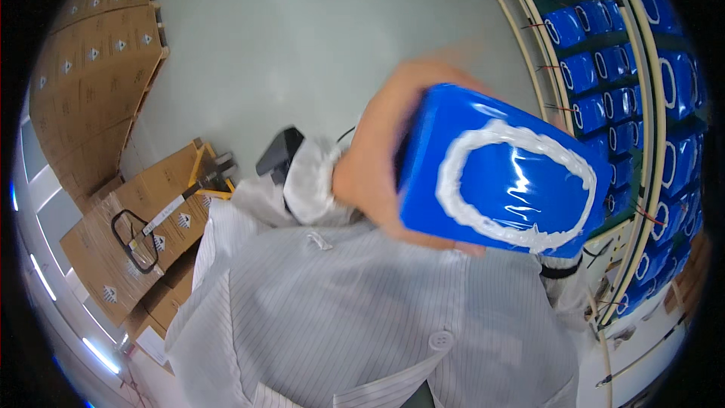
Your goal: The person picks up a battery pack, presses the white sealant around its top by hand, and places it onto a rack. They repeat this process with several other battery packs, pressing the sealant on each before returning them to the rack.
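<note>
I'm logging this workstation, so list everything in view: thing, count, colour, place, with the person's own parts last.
Blue block: one, glossy blue with a white ring of paste on its face, held up close to the camera at centre right.
Racked blue blocks: many, blue with white rings, in rows on the cream-framed rack at right.
Cardboard boxes: many, brown, stacked at upper left and lower left.
Pallet jack: one, yellow with a black handle, beside the lower boxes.
Floor: pale grey-green, top centre.
Coat: white with fine stripes and a button, bottom centre.
Left hand: grips the block's left edge, gathered white cuff at the wrist.
Right hand: only fingertips show under the block; a black wristband sits nearby.
</note>
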`<state>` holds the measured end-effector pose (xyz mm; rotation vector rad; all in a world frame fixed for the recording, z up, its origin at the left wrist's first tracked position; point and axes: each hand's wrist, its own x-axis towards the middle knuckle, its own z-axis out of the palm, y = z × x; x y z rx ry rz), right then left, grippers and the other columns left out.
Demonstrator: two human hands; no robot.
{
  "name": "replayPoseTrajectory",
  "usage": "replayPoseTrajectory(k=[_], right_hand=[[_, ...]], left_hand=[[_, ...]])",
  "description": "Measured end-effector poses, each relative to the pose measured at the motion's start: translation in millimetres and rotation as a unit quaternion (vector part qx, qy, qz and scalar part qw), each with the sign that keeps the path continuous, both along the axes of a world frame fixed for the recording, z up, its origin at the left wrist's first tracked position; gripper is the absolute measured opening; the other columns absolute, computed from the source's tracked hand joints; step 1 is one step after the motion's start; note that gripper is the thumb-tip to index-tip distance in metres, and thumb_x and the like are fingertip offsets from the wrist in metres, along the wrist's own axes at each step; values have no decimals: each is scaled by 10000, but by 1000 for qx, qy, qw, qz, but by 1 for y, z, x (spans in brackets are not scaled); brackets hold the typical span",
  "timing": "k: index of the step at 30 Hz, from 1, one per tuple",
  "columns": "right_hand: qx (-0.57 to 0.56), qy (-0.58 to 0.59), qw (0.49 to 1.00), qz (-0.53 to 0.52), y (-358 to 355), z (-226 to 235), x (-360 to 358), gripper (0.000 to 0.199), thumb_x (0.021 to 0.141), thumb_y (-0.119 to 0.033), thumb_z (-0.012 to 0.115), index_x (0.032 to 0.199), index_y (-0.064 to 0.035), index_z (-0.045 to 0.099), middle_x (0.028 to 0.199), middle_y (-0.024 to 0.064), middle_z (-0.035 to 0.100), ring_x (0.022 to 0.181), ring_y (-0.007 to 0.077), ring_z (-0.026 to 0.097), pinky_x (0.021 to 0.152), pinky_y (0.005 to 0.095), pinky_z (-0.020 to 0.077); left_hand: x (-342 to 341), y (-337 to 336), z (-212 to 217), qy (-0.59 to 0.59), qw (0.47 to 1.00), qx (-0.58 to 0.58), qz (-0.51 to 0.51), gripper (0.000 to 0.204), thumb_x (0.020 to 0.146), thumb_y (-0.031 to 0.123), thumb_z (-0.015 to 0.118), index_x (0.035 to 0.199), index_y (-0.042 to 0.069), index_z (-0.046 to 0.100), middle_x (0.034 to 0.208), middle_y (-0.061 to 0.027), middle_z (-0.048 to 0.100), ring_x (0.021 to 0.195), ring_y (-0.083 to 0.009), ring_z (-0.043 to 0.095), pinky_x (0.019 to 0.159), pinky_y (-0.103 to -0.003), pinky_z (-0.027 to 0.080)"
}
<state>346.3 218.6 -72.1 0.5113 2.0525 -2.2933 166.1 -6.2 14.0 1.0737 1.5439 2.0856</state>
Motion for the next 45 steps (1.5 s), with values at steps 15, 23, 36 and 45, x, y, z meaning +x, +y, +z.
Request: replayPoseTrajectory(k=[15, 23, 36, 45], right_hand=[[31, 36, 987, 150, -20, 112, -32, 784, 928, -476, 711, 1477, -18, 390, 1415, 122, 551, 1246, 256, 583, 1051, 385, 462], [-158, -75, 972, 156, 20, 133, -60, 949, 728, -525, 713, 1384, 95, 419, 1405, 313, 492, 1362, 391, 482, 1144, 481, 369], [-178, -17, 966, 185, 7, 133, -59, 737, 669, -315, 777, 1257, 20, 484, 1318, 262, 551, 1363, 348, 489, 1155, 428, 380], [-171, -41, 967, 184, 7, 139, -61, 723, 714, -312, 775, 1274, 35, 478, 1324, 264, 547, 1396, 349, 444, 1195, 449, 299]], left_hand=[[21, -25, 8, -125, 988, -79, -39, 998, 631, 297, 982, 1361, 5, 366, 1247, -166, 553, 1134, -256, 601, 941, -394, 493], [23, -29, -8, 4, 997, -61, -47, 1015, 564, 300, 1005, 1339, 9, 419, 1266, -181, 596, 1098, -273, 613, 933, -387, 494], [16, -23, -1, 7, 994, -23, -111, 1011, 558, 307, 1004, 1343, 10, 440, 1231, -172, 618, 1069, -258, 601, 916, -386, 472], [25, -26, -10, -19, 995, -50, -79, 1012, 555, 304, 1011, 1336, 19, 435, 1259, -170, 617, 1071, -250, 590, 925, -384, 470]])
